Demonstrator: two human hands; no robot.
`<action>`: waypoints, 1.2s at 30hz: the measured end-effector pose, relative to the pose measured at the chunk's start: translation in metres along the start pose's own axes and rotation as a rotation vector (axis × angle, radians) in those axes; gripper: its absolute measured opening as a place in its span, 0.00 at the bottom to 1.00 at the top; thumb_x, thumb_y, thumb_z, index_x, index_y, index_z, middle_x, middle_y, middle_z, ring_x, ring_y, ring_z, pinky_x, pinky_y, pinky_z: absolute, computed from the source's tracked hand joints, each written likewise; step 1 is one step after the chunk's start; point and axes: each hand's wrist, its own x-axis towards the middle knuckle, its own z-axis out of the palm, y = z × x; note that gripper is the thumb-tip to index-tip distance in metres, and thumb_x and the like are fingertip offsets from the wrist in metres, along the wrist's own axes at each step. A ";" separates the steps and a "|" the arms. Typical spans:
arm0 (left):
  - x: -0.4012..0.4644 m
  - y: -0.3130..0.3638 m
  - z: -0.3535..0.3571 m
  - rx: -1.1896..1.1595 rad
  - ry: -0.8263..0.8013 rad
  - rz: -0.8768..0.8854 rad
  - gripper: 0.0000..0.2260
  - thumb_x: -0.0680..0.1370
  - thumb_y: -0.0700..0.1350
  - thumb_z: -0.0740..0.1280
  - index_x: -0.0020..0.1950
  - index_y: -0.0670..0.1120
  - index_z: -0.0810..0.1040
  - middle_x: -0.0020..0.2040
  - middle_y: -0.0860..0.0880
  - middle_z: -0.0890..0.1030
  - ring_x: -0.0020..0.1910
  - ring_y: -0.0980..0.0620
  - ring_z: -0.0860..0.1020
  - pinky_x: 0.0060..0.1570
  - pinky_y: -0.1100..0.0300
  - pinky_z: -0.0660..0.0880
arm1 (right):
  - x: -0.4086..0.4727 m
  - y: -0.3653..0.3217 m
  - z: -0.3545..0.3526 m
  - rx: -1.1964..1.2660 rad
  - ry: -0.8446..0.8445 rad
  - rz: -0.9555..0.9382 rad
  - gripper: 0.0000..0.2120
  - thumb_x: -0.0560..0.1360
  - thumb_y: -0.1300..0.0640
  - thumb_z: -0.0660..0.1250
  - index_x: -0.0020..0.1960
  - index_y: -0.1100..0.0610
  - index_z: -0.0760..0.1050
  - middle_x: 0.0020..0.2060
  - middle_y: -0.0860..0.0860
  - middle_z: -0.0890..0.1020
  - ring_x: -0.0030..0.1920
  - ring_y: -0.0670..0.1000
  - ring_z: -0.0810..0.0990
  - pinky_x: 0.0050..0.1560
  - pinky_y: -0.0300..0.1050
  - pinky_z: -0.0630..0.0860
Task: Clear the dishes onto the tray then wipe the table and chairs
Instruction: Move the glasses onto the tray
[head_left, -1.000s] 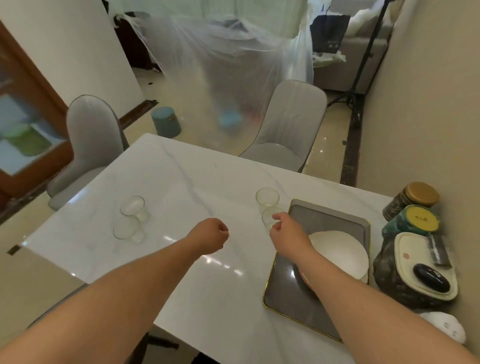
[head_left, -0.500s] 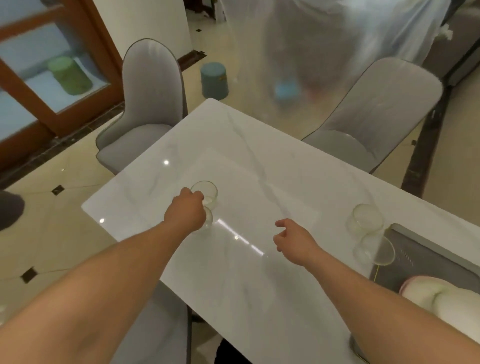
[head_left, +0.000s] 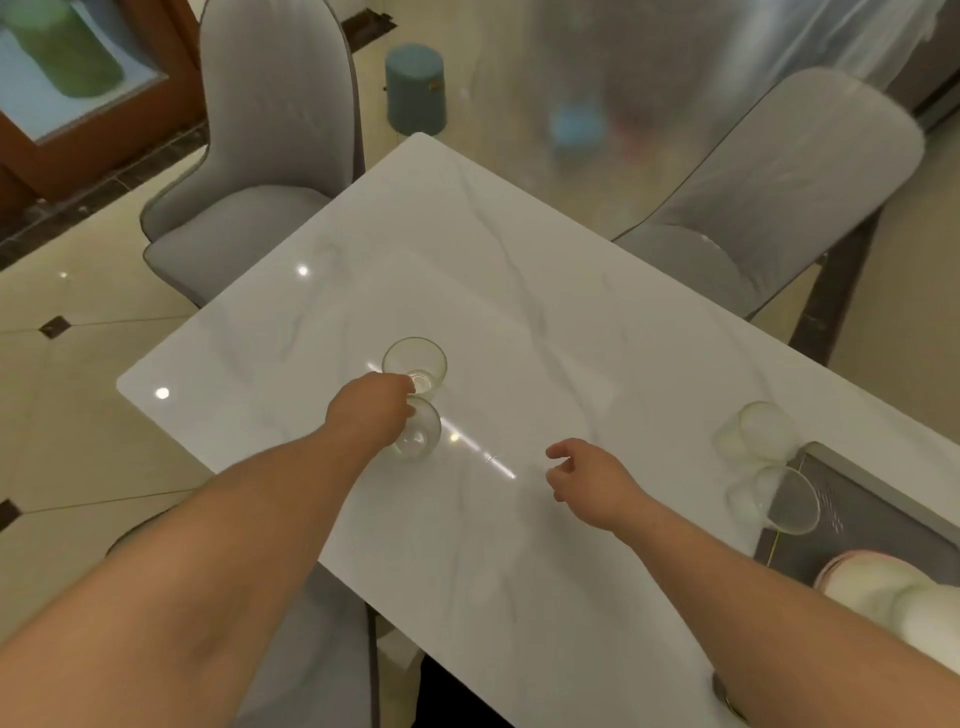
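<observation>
Near glass: a clear tumbler (head_left: 415, 431) stood upright on the white marble table (head_left: 519, 291), toward the left end, touching or all but touching a second one.
Far glass: the second tumbler (head_left: 414, 365) stood just beyond it, also upright and apparently empty.
Left hand: the left hand (head_left: 370, 410) was curled round the near glass, fingers wrapped over its far side by the rim; whether a fingertip also touched the far glass could not be told.
Right hand: the right hand (head_left: 587, 478) hovered above bare tabletop between the two pairs of glasses, fingers loosely curled, holding nothing.
Glasses by the tray: two more tumblers, one (head_left: 763, 431) on the table just beside the tray's corner, the other (head_left: 784, 499) at the tray's edge; whether it sat fully on the tray was unclear.
Tray: the grey tray (head_left: 862, 493) lay at the right end, with a white plate or bowl (head_left: 878, 587) on it, partly cut off by the right forearm.
Chairs: grey padded chairs (head_left: 270, 156) stood round the table.
Step in hand: clearing dishes, judging by the grip on the near glass; wiping looked not yet begun, and no cloth was in sight.
Next move calls for: lifting the glass straight up so as not to knock its neighbour, with the free right hand well placed for the far glass, then carrying both across to open space on the tray.
</observation>
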 end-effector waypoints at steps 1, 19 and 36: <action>0.002 0.001 0.000 0.014 0.011 0.018 0.12 0.81 0.46 0.65 0.63 0.52 0.79 0.50 0.50 0.80 0.47 0.47 0.78 0.43 0.59 0.70 | 0.000 0.004 0.000 0.000 0.003 0.007 0.18 0.80 0.53 0.62 0.69 0.51 0.72 0.51 0.46 0.82 0.53 0.49 0.82 0.51 0.43 0.78; -0.055 0.202 -0.015 0.107 0.089 0.297 0.05 0.81 0.45 0.64 0.50 0.47 0.80 0.36 0.51 0.74 0.39 0.48 0.74 0.36 0.59 0.65 | -0.046 0.119 -0.108 -0.029 0.472 -0.021 0.25 0.77 0.61 0.60 0.74 0.52 0.65 0.61 0.56 0.76 0.57 0.57 0.78 0.56 0.52 0.76; -0.105 0.334 0.047 0.165 0.019 0.302 0.07 0.82 0.48 0.63 0.54 0.49 0.80 0.38 0.51 0.75 0.38 0.49 0.75 0.35 0.59 0.66 | 0.000 0.231 -0.165 -0.318 0.289 -0.058 0.23 0.78 0.62 0.58 0.72 0.49 0.65 0.51 0.56 0.78 0.46 0.58 0.77 0.39 0.48 0.71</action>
